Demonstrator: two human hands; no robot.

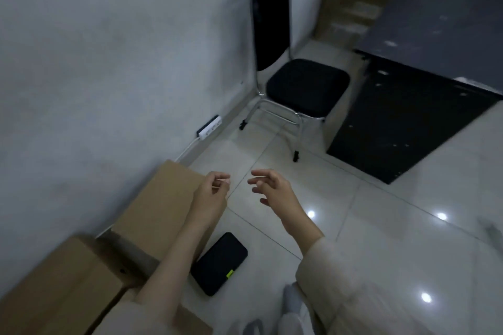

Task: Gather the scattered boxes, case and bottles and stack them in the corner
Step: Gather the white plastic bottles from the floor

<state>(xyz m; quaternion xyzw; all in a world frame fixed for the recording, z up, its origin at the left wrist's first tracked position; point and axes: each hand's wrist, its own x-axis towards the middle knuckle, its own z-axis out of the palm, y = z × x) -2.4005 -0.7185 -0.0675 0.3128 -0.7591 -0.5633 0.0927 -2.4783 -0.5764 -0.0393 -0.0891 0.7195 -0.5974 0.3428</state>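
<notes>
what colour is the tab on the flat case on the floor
Bright yellow-green tab on a black case, head view.

- Two cardboard boxes stand along the wall at the left — one behind the other.
- A flat case lies on the floor, just right of the boxes.
- A power strip sits at the wall's foot, beyond the boxes.
- A chair stands farther back by the wall — the table to its right.

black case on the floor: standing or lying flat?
Lying flat. The black case shows its broad face upward on the floor tiles, beside the cardboard box; neither hand touches it.
</notes>
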